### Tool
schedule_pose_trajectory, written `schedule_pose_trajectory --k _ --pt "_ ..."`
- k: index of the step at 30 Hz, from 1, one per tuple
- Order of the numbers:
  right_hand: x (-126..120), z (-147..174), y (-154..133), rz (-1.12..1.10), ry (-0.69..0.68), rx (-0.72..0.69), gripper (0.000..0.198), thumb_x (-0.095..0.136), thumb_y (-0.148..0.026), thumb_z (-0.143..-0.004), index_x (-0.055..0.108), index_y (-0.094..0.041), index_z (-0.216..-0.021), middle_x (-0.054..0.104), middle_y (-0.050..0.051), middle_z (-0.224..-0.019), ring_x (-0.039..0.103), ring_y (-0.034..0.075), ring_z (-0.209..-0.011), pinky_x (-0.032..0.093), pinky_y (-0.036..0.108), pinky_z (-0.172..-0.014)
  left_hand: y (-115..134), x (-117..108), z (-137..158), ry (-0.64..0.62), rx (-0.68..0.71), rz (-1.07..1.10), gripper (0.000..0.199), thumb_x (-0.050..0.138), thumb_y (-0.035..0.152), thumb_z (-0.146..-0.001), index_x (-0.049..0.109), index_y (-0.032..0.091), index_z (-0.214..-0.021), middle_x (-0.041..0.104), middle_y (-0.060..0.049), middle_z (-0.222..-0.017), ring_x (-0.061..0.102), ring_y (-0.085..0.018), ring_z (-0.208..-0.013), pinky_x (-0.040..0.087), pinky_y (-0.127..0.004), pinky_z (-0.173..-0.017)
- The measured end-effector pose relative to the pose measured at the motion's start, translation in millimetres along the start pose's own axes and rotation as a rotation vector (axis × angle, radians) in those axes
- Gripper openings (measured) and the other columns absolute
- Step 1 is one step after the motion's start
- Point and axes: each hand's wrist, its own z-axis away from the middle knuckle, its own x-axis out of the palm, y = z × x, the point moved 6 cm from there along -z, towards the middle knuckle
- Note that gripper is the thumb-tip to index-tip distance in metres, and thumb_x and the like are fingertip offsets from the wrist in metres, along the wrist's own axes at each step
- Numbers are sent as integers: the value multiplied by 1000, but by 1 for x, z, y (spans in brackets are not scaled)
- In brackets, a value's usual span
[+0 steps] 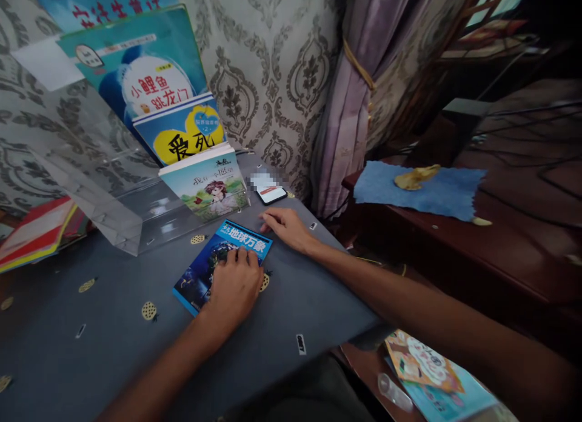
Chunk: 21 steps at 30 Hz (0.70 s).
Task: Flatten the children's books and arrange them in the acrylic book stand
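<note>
Left hand (236, 282): palm down, forearm slanting up from lower left, knuckles raised, fingers bent and spread over the cover, pressing rather than gripping. Beneath it, a thin blue rectangular book with a dark globe picture (193, 282), closed, lying askew on a grey-blue cloth printed with yellow pineapples (113, 355).

Right hand (288, 229): forearm reaching in from lower right, wrist low, fingers loosely curled just beyond the book's upper right corner; cannot tell whether the fingertips pinch anything.

Behind: clear, hard-edged plastic stand (130, 234) bearing upright picture books (204, 191) in stepped rows. Dark-rimmed phone with rounded corners (273, 196) beside it. Wall covering (264, 64) in grey damask scrolls; mauve curtain (339, 125) in soft folds, roped with gold cord.
</note>
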Motion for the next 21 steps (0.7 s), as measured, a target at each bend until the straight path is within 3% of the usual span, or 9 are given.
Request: schedule_pose_trajectory --k 12,21 --pt "-15 14 -2 -13 83 -1 26 48 -24 -98 73 -17 -99 78 4 -79 70 19 -73 51 30 -74 5 7 -7 10 -1 -43 33 36 21 -103 66 9 -102 70 -19 -101 70 -32 -98 58 -38 -72" --pt "-23 18 -13 9 127 -32 28 46 -27 -99 72 -16 -101 76 3 -77 65 16 -69 46 27 -67 5 6 -6 21 16 -42 30 38 14 -100 67 7 -102 71 -19 -100 70 -31 -96 59 -38 -70"
